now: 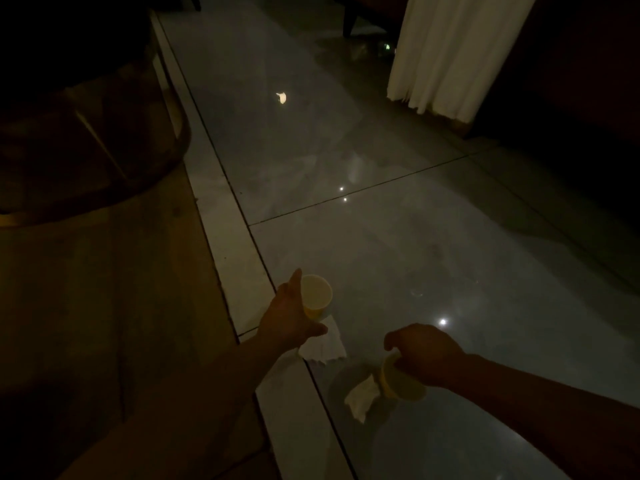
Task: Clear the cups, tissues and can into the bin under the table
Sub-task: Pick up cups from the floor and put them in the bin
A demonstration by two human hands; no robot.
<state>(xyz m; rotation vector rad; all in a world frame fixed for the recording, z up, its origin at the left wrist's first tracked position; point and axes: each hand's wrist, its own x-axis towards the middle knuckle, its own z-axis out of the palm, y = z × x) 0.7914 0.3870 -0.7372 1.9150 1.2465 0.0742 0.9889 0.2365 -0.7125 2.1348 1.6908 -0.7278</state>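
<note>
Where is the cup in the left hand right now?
In the head view the left hand holds a paper cup low and left of centre, above a white tissue, at the edge of the glossy tiled floor.

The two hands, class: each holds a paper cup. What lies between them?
In the head view, between the left hand and the right hand, a white tissue hangs by the left hand's cup; beyond it, only glossy floor.

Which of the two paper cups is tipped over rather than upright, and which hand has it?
The cup in the right hand is tipped, its mouth facing down and outward. The cup at the left hand is upright, mouth up.
</note>
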